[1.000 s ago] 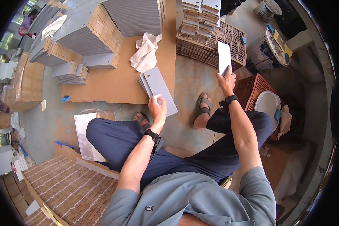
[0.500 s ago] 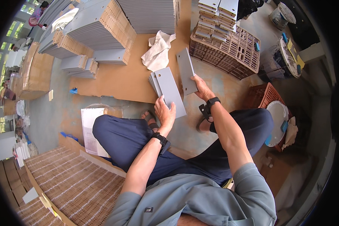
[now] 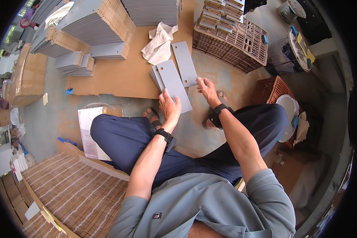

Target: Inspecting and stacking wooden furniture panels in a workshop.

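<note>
My left hand (image 3: 170,107) grips the near end of a small stack of flat grey boards (image 3: 173,85), fingers on one side and thumb over the top face. Each visible board is long and thin with round holes near its end. Beside that stack, one single grey board (image 3: 185,62) lies mostly on the brown cardboard sheet (image 3: 115,81). Right at its near corner is my right hand (image 3: 206,91), fingers loosely bent and apart, holding nothing; whether a fingertip still touches the corner I cannot tell. A crumpled cream cloth (image 3: 158,43) lies beyond the boards.
Tall stacks of grey boards (image 3: 81,23) stand at the far left. An upturned brown plastic crate (image 3: 230,45) carries more boards at the far right. Paint-stained buckets (image 3: 291,51) and a red crate (image 3: 271,89) with a white lid (image 3: 288,117) are on the right. A woven panel (image 3: 75,186) lies near left.
My right hand has let go of the single board, which now lies flat beside the stack. My left hand keeps its grip. The whole view has shifted slightly.
</note>
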The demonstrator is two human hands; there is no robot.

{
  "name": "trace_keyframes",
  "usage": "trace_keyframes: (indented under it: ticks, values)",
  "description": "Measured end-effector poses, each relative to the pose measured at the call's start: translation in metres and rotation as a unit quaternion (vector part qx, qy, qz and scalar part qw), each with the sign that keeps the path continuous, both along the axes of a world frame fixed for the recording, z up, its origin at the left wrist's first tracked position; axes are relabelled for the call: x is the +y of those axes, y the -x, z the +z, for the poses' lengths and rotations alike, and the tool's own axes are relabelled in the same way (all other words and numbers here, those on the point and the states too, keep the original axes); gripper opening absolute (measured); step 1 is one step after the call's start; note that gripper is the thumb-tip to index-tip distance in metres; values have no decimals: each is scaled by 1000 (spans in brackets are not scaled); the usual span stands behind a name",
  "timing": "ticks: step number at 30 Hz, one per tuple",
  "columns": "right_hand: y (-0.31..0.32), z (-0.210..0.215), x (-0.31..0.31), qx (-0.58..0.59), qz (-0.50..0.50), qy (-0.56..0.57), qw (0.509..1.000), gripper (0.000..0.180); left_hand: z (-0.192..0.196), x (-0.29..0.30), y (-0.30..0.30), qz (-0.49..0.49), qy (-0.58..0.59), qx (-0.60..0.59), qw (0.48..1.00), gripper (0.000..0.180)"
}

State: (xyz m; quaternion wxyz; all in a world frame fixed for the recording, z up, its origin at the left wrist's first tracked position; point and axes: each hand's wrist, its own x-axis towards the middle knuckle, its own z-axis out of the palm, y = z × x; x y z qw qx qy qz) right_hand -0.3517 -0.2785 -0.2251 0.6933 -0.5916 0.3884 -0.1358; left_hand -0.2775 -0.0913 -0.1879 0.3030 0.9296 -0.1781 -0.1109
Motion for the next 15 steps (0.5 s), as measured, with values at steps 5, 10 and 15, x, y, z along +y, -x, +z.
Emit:
trace_keyframes:
  ticks: [5, 10, 15]
  values:
    - [23, 13, 42, 76, 227, 142, 960, 53, -4, -3, -2, 12, 21, 33, 999, 63]
    - [32, 18, 60, 98, 212, 175, 957, 47, 8, -3, 2, -1, 44, 90, 995, 71]
    - [28, 53, 72, 78, 183, 86, 976, 42, 15, -6, 4, 2, 75, 104, 992, 88]
